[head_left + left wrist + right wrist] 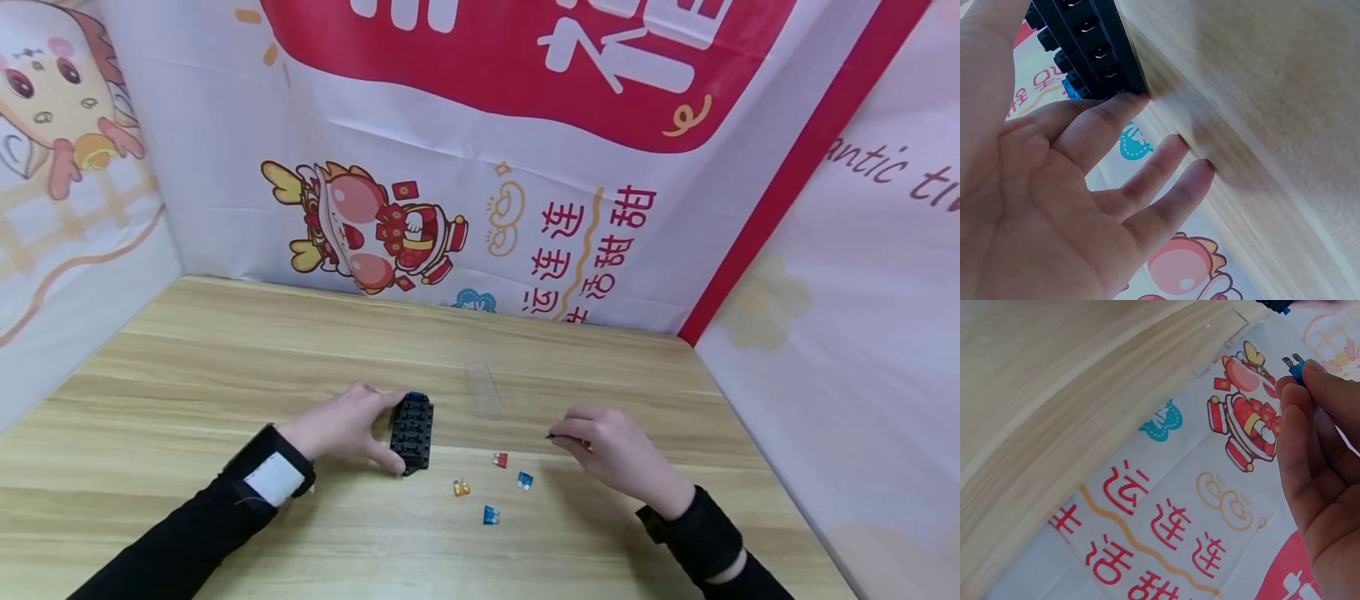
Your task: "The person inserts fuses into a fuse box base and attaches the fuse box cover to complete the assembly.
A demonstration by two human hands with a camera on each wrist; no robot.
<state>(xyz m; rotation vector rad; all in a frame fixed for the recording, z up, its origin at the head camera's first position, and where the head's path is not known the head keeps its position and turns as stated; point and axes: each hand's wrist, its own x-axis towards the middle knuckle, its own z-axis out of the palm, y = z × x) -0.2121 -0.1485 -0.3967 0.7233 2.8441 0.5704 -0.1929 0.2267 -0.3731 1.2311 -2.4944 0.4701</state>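
Observation:
A black fuse block (412, 433) lies on the table with its rows of slots facing up. My left hand (351, 423) holds it by its two ends, thumb at the near end and fingers at the far end. One blue fuse (1071, 88) sits in the far end of the block. To the right, my right hand (603, 446) pinches a blue blade fuse (1297, 371) between thumb and fingertips, its two metal prongs pointing out. Between the hands lie a red fuse (500, 459), an orange fuse (461, 487) and two blue fuses, one nearer (491, 515), one farther (525, 480).
A clear plastic cover (483, 389) lies flat behind the loose fuses. The wooden table (247, 350) ends at a printed cloth backdrop (420, 108), and another cloth panel (847, 350) hangs along the right side.

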